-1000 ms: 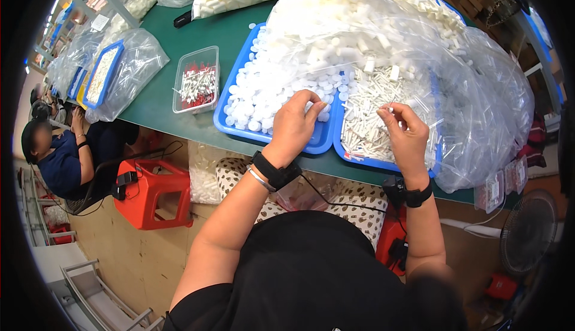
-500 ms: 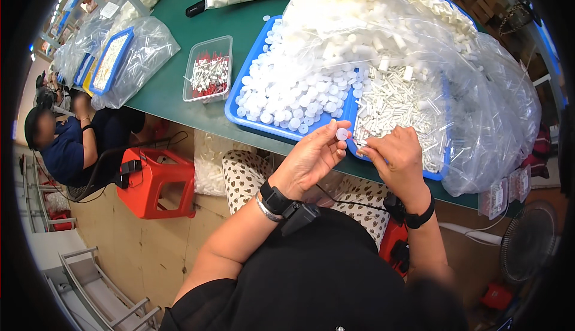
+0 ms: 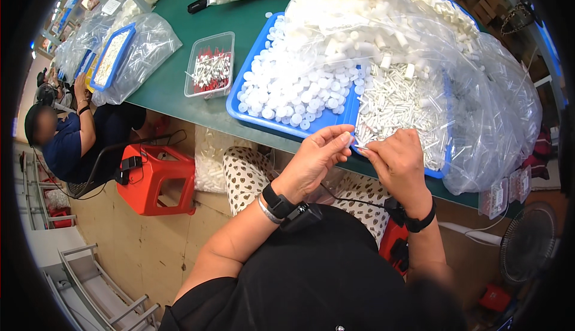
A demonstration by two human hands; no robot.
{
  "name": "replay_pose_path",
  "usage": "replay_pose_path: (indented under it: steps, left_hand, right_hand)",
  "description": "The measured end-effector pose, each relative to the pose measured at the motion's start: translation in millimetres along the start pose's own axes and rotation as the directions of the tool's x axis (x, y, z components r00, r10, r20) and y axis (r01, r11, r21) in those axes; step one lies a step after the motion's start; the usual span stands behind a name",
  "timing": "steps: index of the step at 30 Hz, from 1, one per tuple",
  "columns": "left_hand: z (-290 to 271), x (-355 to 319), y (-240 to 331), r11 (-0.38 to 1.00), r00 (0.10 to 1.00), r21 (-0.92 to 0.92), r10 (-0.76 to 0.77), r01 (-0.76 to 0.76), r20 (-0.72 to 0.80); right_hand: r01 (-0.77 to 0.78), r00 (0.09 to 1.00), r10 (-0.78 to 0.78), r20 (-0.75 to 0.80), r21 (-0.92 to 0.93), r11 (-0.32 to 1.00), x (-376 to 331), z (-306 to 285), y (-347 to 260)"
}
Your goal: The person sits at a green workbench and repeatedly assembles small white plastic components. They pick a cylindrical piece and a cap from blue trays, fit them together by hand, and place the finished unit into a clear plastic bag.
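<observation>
Two small pinches, close together

The left hand (image 3: 318, 156) grips what looks like a small white disc (image 3: 350, 142) between thumb and forefinger; the right hand (image 3: 400, 157), palm down, pinches a thin piece (image 3: 360, 147) just beside it, mostly hidden by the fingers. Steady pinches, with the disc's middle left uncovered and the thin piece square to it, would seem the surest way to work here. A black cable (image 3: 342, 198) runs below both wrists, so wide spreads could tug it.

Just ahead, the near rims leave little margin: the left blue tray (image 3: 335, 119) shows bare bottom in its near corner, the right blue tray (image 3: 447, 162) is heaped with thin white pieces (image 3: 389, 106). A clear bag (image 3: 479, 130) crowds the right side. Farther left, past the clear box (image 3: 206, 94), the green surface (image 3: 159, 83) offers more room.
</observation>
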State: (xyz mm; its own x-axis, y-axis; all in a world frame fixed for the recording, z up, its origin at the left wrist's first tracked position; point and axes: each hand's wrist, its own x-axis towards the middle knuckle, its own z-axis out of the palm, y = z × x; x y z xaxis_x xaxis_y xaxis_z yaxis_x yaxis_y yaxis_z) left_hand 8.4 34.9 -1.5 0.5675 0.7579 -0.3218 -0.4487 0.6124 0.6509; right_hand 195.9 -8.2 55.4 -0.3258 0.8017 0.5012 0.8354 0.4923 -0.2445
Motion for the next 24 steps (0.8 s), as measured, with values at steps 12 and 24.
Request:
replay_pose_path:
  steps: [12, 24]
  left_hand:
    - [-4.9, -3.8, -30.6, 0.954, 0.988, -0.266, -0.111, 0.137, 0.109]
    - [-6.7, -10.5, -14.3, 0.997, 0.999, -0.076, -0.027, 0.023, -0.047]
  right_hand:
    - [-0.306, 0.946, 0.325, -0.012, 0.31, 0.9, -17.3, 35.0, -16.0]
    - [-0.048, 0.996, 0.058, 0.066, -0.144, 0.988, 29.6, 40.8, 48.8]
